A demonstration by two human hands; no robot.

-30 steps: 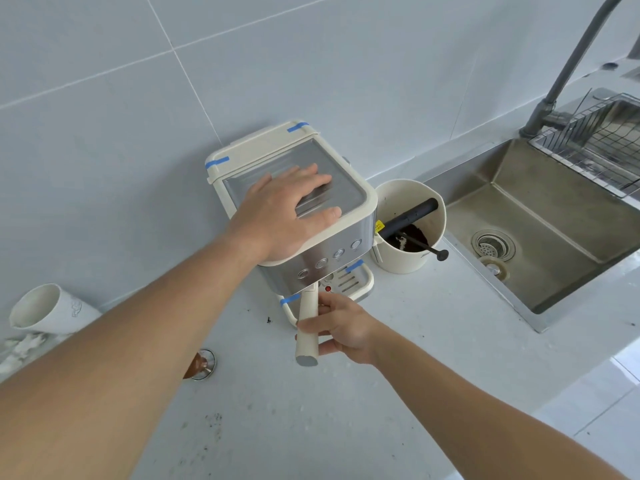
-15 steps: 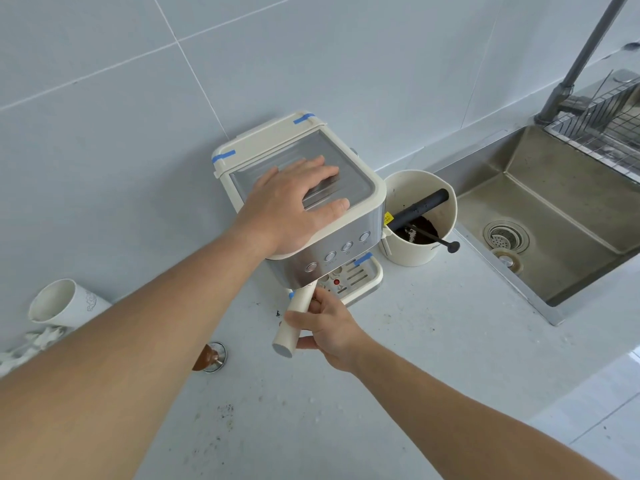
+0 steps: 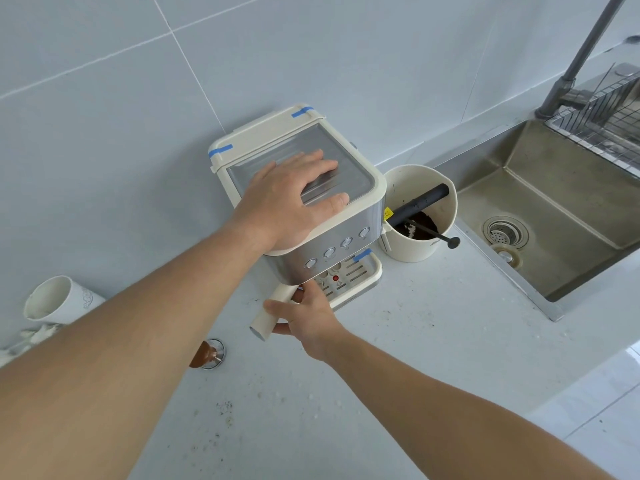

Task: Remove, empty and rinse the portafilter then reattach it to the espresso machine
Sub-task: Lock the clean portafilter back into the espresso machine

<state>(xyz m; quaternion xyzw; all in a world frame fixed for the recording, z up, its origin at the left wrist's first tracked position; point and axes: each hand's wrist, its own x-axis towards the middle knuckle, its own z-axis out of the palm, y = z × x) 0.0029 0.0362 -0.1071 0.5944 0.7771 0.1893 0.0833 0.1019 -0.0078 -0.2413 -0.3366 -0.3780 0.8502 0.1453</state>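
A cream and steel espresso machine (image 3: 360, 202) stands against the tiled wall. My left hand (image 3: 294, 202) lies flat on its steel top, fingers spread, pressing down. The portafilter's cream handle (image 3: 268, 315) sticks out from under the machine's front, angled to the lower left. My right hand (image 3: 304, 315) is wrapped around that handle. The portafilter's basket end is hidden under the machine. A cream knock box (image 3: 419, 216) with a black bar and dark coffee grounds stands just right of the machine. The steel sink (image 3: 554, 216) lies further right.
A grey tap (image 3: 581, 53) rises at the back of the sink, with a wire rack (image 3: 602, 126) over its far side. A wooden-handled tamper (image 3: 207, 353) sits on the white counter (image 3: 415, 341) left of my right hand. A white cup (image 3: 59, 299) lies on its side at far left.
My right hand has swung the portafilter handle from pointing straight forward to angled toward the left. My left hand stays on the machine's top.
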